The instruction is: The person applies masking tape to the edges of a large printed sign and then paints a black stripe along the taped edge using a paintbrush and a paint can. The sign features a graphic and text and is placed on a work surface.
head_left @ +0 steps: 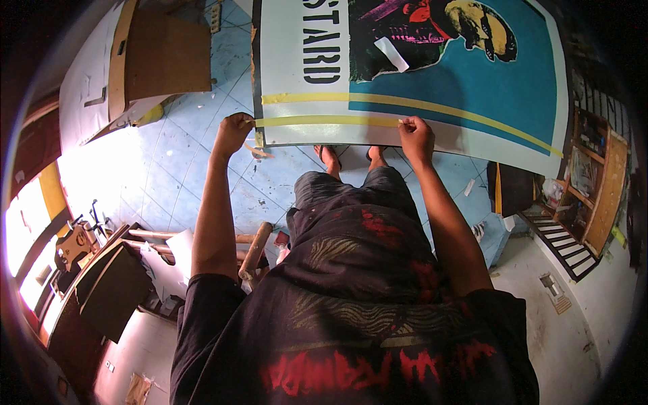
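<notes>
A strip of yellow masking tape (324,121) stretches along the near white border of a large painted board (297,135). My left hand (234,131) pinches its left end just off the board's left edge. Farther right, my right hand (416,140) grips the other end between thumb and fingers, over the white border. Whether the strip touches the surface along its length, I cannot tell. Beyond it, a second yellow tape strip (459,111) lies across the board, running to the right edge. The board shows black lettering, a blue field and a painted figure.
Blue floor tiles (182,155) show around my feet. A brown and white cabinet-like piece (165,57) stands at the far left, a wooden shelf (601,182) at the right. Wooden poles (255,250) and dark panels (115,290) are at the lower left.
</notes>
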Available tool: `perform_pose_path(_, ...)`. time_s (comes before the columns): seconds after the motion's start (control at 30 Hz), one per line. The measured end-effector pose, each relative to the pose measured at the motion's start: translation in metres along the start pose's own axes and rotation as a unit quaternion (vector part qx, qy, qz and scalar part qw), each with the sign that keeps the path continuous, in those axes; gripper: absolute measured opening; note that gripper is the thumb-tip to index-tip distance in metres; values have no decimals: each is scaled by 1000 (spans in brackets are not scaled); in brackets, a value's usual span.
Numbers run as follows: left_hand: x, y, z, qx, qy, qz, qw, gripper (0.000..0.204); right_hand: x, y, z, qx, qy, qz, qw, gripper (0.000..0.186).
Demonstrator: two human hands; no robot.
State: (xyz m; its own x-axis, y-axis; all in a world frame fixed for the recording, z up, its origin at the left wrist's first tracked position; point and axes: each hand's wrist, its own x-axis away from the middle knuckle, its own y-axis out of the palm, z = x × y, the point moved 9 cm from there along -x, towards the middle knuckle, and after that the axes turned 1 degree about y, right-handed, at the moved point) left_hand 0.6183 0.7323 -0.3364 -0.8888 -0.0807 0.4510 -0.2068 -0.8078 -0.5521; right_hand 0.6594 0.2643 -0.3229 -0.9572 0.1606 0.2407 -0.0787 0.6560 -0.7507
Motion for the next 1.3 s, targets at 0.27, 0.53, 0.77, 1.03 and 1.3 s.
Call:
perform_pose_path(0.27,-2,0,-8,-26,-4,24,999,19,-1,-7,-16,58,-9,10,998,19)
perform_pose_path(0.53,1,-1,8,-26,-15,18,999,15,-5,-16,4,2,0,-6,1000,20)
perform_pose_path(0.77,5,-5,10,-57,29,53,997,18,42,-14,-50,140,-227,-10,964,51)
perform_pose_path(1.03,10,-19,12,-148,66,119,980,29,44,-12,-47,118,-248,-18,961,65)
perform_pose_path(1.3,59,40,96,-274,195,139,932,65,47,-13,-44,131,-265,-7,955,67)
